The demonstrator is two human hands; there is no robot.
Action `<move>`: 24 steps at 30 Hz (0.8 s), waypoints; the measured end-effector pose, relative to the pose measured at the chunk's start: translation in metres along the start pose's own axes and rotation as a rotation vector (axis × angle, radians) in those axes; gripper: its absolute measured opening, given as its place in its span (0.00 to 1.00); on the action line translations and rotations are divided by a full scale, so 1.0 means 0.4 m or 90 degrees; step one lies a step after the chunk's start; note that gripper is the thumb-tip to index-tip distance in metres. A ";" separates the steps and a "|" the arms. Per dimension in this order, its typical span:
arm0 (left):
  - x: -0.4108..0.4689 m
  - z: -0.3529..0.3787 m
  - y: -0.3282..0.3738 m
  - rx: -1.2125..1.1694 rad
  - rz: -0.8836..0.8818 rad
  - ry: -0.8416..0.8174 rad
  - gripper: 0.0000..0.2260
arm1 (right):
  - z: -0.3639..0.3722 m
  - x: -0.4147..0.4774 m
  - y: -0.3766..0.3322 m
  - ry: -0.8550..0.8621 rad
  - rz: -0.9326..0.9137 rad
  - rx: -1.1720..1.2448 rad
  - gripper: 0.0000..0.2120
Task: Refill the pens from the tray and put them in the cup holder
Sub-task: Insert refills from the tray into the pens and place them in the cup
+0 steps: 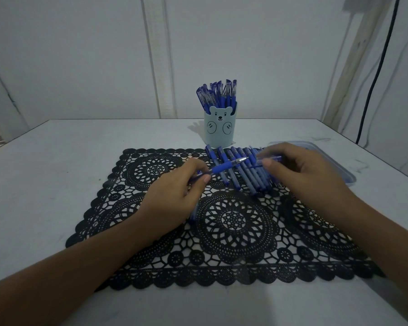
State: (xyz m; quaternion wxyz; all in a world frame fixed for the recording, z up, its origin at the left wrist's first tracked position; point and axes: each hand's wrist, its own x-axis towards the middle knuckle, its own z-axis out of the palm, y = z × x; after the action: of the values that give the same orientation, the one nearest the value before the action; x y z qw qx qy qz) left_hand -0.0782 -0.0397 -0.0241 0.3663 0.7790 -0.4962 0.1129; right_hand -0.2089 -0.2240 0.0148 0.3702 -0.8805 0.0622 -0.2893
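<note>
Gripping, left: the left-hand grip [174, 194] is clenching round a blue pen [222, 169], thumb and forefinger pinching just behind its blue rubber sleeve. The bare metal tip is pointing right and slightly away.
Hiding in the left palm: something blue is showing below the curled fingers, too covered to name.
Gripping, right: the right-hand grip [304, 177] is pinching a small clear-and-blue piece [272, 158] just beyond the pen's tip. It is blurring too much to tell whether it is a cap or another part.
Underlay: a black lace placemat [233, 231] is lying on the pale desk [45, 196], under both hands.
Waiting pens: a row of pens [245, 180] is lying side by side on the far part of the placemat, just in front of the cup holder.
Tray: a clear blue tray [339, 170] is sitting at the right, mostly behind the right hand, its contents hidden.
Cup holder: the pale blue bear-faced cup holder [219, 135] is standing upright and holding a crowd of capped pens [217, 95].
Step in hand: the person is probably closing up one refilled pen, with the piece about to meet the tip.
Next move: it is calling for lining the piece up straight along the pen, pressing it home, then lifting over the row and finding a gap among the packed pens.
</note>
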 end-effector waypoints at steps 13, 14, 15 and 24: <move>-0.009 0.002 0.006 0.067 0.104 0.011 0.07 | 0.026 -0.021 -0.016 -0.099 -0.088 -0.022 0.08; -0.010 0.001 0.006 0.068 0.115 0.013 0.07 | 0.030 -0.024 -0.018 -0.091 -0.110 -0.024 0.08; -0.012 -0.001 0.006 0.068 0.127 0.015 0.07 | 0.031 -0.025 -0.019 -0.081 -0.133 -0.024 0.07; 0.001 0.019 0.019 0.210 0.222 0.060 0.15 | 0.047 -0.024 -0.003 -0.052 -0.192 -0.068 0.08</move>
State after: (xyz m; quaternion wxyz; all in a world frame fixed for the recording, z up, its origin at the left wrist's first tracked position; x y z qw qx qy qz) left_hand -0.0859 -0.0468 -0.0257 0.2320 0.7249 -0.5803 0.2897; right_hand -0.2066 -0.2085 0.0005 0.2778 -0.9093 -0.0704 -0.3016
